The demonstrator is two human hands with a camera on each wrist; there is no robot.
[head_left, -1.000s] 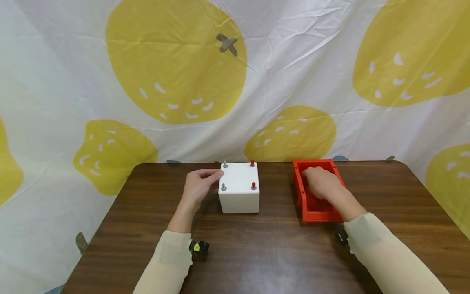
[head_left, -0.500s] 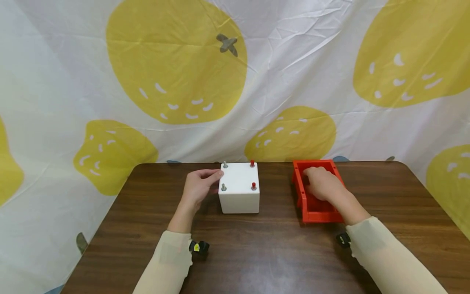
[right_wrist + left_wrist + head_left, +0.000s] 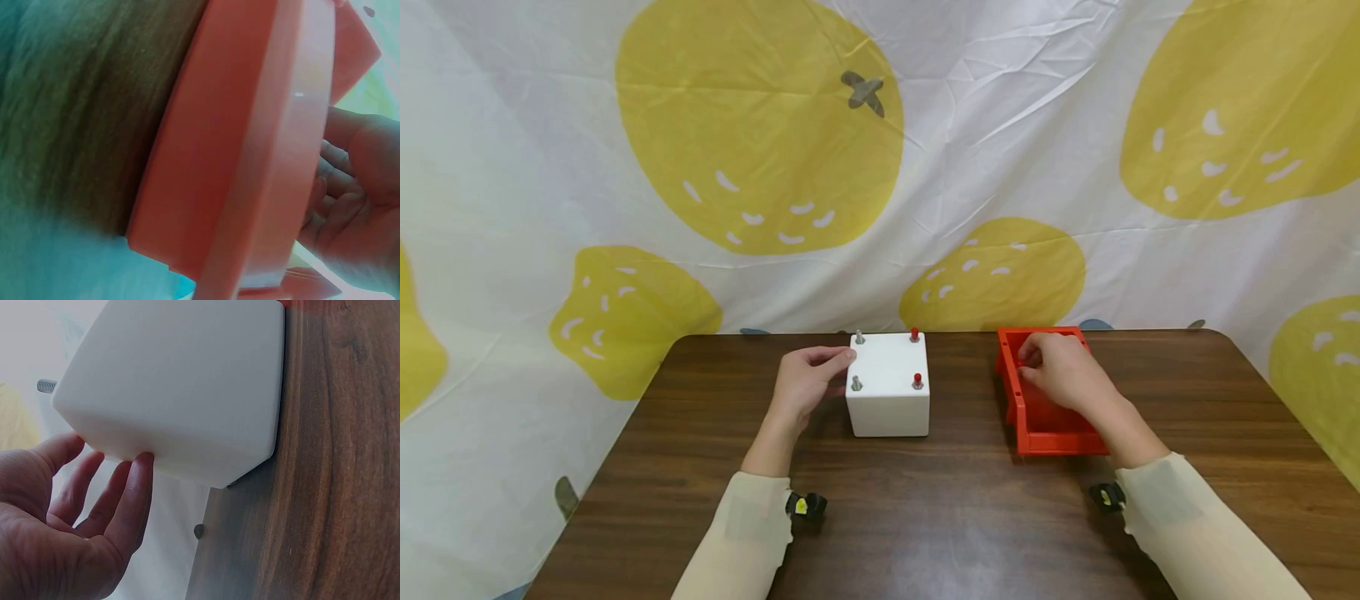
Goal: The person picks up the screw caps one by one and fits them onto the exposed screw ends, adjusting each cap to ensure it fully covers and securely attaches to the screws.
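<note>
A white box point(image 3: 889, 367) stands on the table, two bare threaded bolts point(image 3: 857, 382) on its left and two red-tipped bolts point(image 3: 917, 381) on its right. My left hand point(image 3: 805, 379) touches the box's left side; in the left wrist view, the fingertips point(image 3: 142, 464) rest against that face, lightly bent. Inside the red bin point(image 3: 1060, 443), my right hand point(image 3: 1063, 375) has bent fingers, thumb and forefinger close together near its left wall. Whether they hold something small is unclear, as the bin wall hides the fingertips in the right wrist view.
The dark wooden table point(image 3: 955, 517) carries the box and, to its right, the bin. A white cloth point(image 3: 970, 100) with yellow fruit prints hangs behind the table's back edge.
My right hand has risen slightly and drawn back within the red bin, bringing the thumb and forefinger into sight. The left hand and white box stay in place.
</note>
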